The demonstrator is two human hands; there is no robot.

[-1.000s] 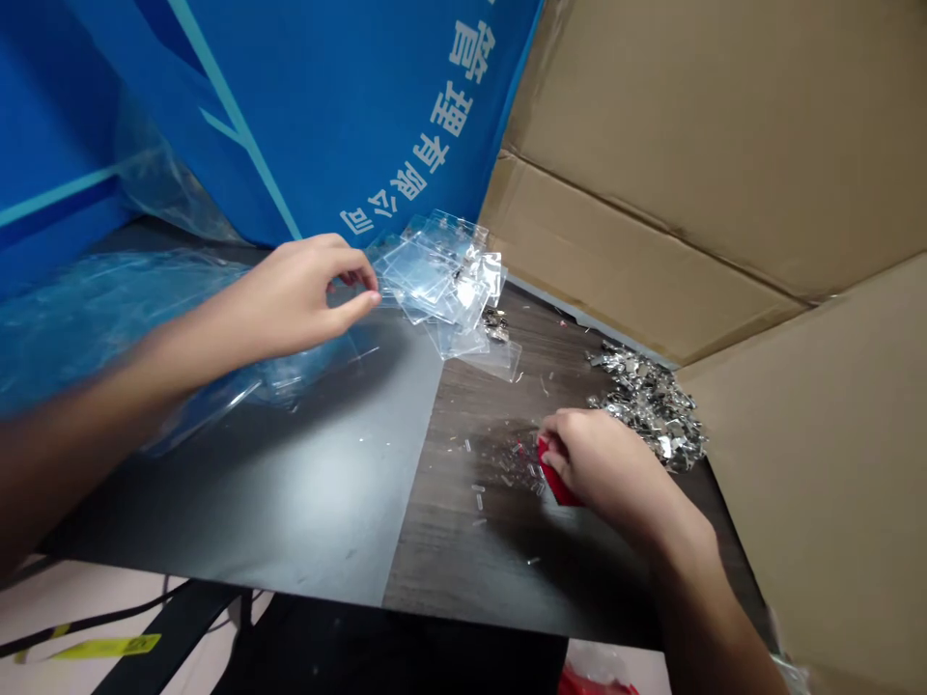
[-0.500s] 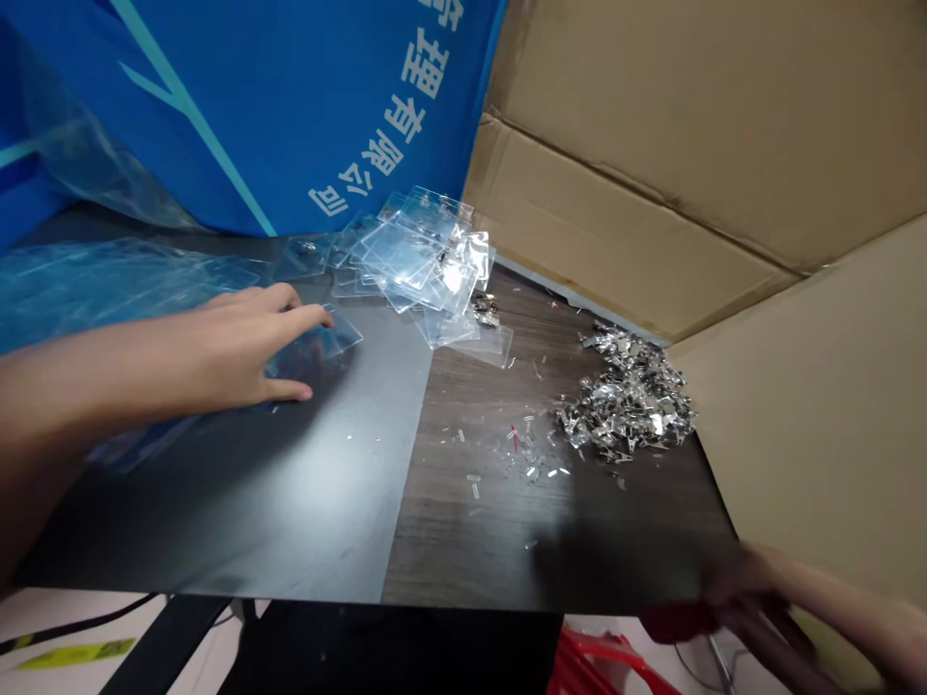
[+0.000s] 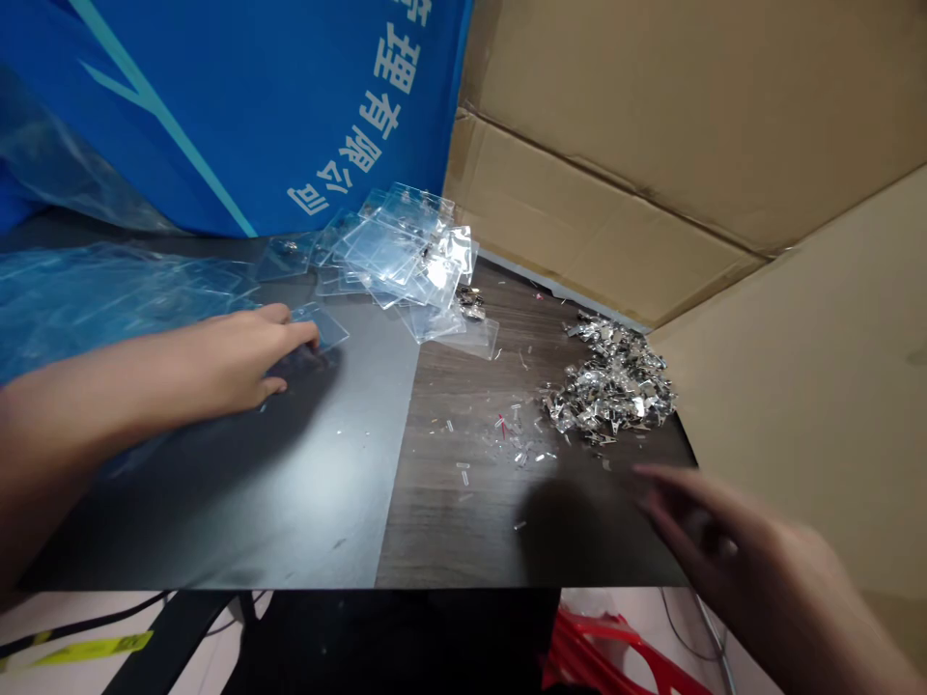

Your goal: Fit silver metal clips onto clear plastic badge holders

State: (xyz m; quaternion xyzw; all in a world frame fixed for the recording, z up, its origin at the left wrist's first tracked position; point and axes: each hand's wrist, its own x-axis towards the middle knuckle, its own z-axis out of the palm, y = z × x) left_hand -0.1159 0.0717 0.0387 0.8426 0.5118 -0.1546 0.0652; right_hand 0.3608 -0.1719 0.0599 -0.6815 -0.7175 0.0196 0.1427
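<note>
One badge holder (image 3: 327,327) touching left hand (image 3: 242,355); right hand (image 3: 731,560) open.

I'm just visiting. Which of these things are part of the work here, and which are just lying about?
Part of the work:
left hand, fingertips on a clear plastic sleeve
pile of clear sleeves
heap of small silvery clips
right hand, open, empty

Just lying about:
blue printed banner
cardboard sheets
red plastic item below the table

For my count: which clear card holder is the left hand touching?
The single clear plastic card holder at the left hand's fingertips, lying apart from the overlapping pile of others.
</note>
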